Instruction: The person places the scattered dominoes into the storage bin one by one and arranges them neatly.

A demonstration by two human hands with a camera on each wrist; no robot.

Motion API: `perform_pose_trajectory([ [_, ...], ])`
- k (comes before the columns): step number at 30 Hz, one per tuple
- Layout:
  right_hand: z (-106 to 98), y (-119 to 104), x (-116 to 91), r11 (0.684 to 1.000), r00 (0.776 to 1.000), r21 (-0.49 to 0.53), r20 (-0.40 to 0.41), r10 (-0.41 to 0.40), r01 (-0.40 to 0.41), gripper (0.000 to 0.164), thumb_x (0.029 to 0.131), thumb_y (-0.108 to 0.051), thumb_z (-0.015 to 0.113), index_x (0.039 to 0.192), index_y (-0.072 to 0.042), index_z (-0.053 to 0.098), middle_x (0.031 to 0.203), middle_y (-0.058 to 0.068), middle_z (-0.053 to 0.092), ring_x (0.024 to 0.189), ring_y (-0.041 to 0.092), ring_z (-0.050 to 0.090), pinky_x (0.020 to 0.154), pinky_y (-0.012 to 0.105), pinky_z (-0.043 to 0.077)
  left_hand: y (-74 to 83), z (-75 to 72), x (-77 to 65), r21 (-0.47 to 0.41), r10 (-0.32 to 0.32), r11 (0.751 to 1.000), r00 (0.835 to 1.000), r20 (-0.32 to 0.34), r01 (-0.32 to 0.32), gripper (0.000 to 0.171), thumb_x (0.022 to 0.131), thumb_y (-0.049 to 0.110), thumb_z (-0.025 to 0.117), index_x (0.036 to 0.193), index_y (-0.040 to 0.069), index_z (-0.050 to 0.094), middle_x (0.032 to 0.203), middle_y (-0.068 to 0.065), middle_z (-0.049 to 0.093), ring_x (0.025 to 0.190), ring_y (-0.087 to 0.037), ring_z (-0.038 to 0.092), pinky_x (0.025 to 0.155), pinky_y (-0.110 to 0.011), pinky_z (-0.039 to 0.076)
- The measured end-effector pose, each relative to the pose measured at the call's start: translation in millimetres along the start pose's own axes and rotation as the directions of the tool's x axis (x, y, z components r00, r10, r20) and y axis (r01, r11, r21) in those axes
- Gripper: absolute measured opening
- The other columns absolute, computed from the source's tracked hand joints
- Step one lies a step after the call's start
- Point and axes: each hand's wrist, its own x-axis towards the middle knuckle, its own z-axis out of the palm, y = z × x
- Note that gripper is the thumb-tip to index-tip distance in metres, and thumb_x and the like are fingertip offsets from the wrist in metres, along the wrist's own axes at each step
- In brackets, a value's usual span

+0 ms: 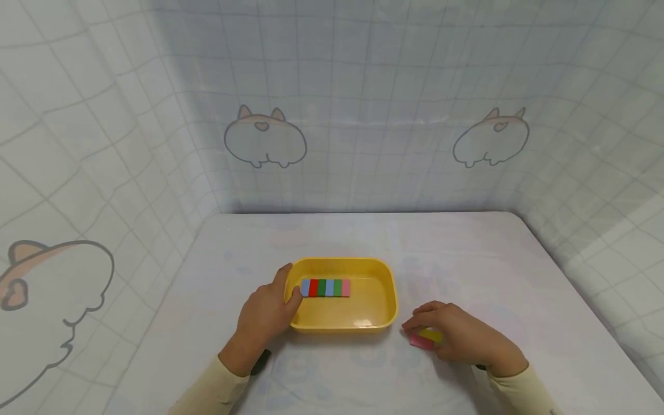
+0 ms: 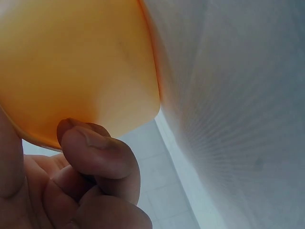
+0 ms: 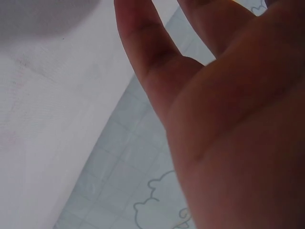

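Note:
A yellow tray stands on the table; its curved orange-looking side fills the upper left wrist view. Inside it, a row of small coloured tiles lies side by side: blue, red, green and pink. My left hand grips the tray's left wall, thumb over the rim and fingers outside. To the right of the tray my right hand is over a yellow tile and a pink tile. Its fingers partly cover both; whether they pinch the yellow one is hidden. The right wrist view shows mostly palm.
A pale patterned cloth covers the table. Grid-patterned curtains with animal drawings hang behind and at both sides. Dark bands show at the wrists.

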Motion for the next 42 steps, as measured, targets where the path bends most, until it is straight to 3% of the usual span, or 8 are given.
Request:
perform_pose_trajectory([
  [4,3,2,2,0.999,0.998,-0.009,-0.036,-0.045,0.045,0.032,0.092,-0.016,0.083,0.120,-0.030,0.078,0.114,-0.024,0.070,0.114,0.010,0.063,0.095,0.042,0.055,0.1,0.8,-0.2,0.001,-0.004,1.000,1.000,-0.001,0.004,0.063,0.104,0.043,0.055,0.159,0.015,0.042,0.059,-0.001,0.048,0.049,-0.019,0.046,0.047,-0.034,0.039],
  [11,-1,2,5,1.000,1.000,0.025,-0.001,0.005,-0.005,0.049,0.079,-0.006,0.087,0.124,-0.023,0.076,0.116,-0.023,0.070,0.113,0.009,0.062,0.098,0.041,0.054,-0.8,2.0,-0.5,-0.001,0.001,1.000,1.000,-0.007,-0.001,0.063,0.104,0.043,0.055,0.159,0.015,0.042,0.059,-0.001,0.048,0.049,-0.020,0.045,0.047,-0.034,0.039],
  [15,-1,0,6,0.999,0.999,0.037,0.006,0.031,-0.031,0.048,0.081,-0.008,0.087,0.125,-0.022,0.076,0.116,-0.024,0.070,0.113,0.008,0.060,0.098,0.040,0.054,-0.6,1.5,-0.4,0.001,-0.007,1.000,1.000,0.002,0.007,0.063,0.104,0.043,0.054,0.160,0.016,0.041,0.060,-0.002,0.048,0.050,-0.020,0.046,0.048,-0.034,0.039],
  [24,4,4,7,0.999,1.000,0.041,-0.025,0.000,0.001,0.052,0.077,-0.007,0.088,0.126,-0.019,0.075,0.117,-0.024,0.070,0.113,0.010,0.059,0.098,0.039,0.052,0.5,2.4,-0.3,0.002,-0.019,1.000,1.000,0.010,0.019,0.063,0.104,0.043,0.054,0.160,0.015,0.041,0.060,-0.002,0.048,0.051,-0.020,0.046,0.048,-0.034,0.040],
  [42,7,4,10,0.998,0.998,0.050,-0.041,0.038,-0.036,0.048,0.084,-0.034,0.089,0.127,-0.019,0.074,0.107,-0.025,0.067,0.106,0.008,0.057,0.093,0.034,0.051,-0.1,0.8,-0.4,-0.009,0.018,1.000,1.000,-0.014,-0.018,0.062,0.104,0.041,0.055,0.159,0.015,0.042,0.059,-0.001,0.047,0.050,-0.020,0.045,0.047,-0.034,0.038],
])
